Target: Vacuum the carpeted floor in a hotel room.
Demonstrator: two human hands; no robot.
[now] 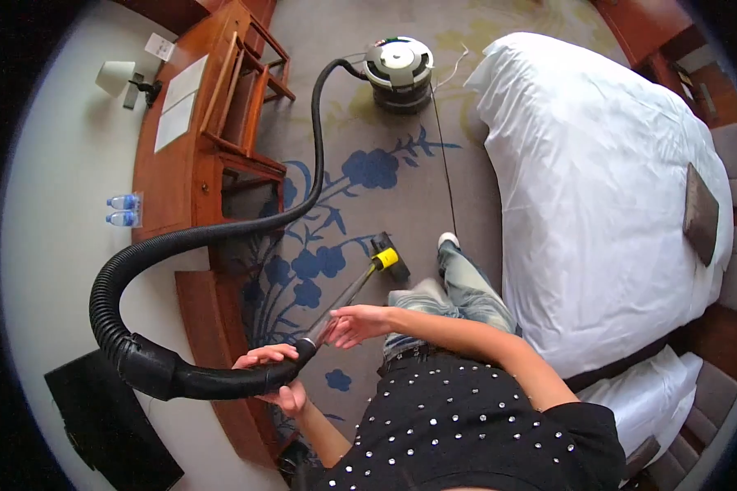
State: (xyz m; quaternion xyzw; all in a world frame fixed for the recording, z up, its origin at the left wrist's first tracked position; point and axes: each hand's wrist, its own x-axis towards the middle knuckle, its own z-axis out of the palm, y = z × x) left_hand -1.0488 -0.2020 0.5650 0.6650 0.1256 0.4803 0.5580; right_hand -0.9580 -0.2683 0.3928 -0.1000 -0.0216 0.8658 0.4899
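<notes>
My left hand [276,374] wraps around the black curved handle tube [221,382] of a vacuum cleaner, fingers above and thumb below. My right hand [359,325] is beside the shiny wand [344,294], with loosely spread fingers at its upper part; whether they touch it is unclear. Down on the patterned carpet rests the black floor head [398,267] with a yellow collar [386,258]. A ribbed black hose [190,236] loops from the handle to the round vacuum canister [399,70], which stands on the carpet farther ahead.
A bed with white bedding [589,202] borders the right side. At the left stand a wooden desk [178,162], a wooden chair [239,104] and a low wooden cabinet [221,362]. A thin dark cord [445,166] runs over the carpet to my white shoe [448,238].
</notes>
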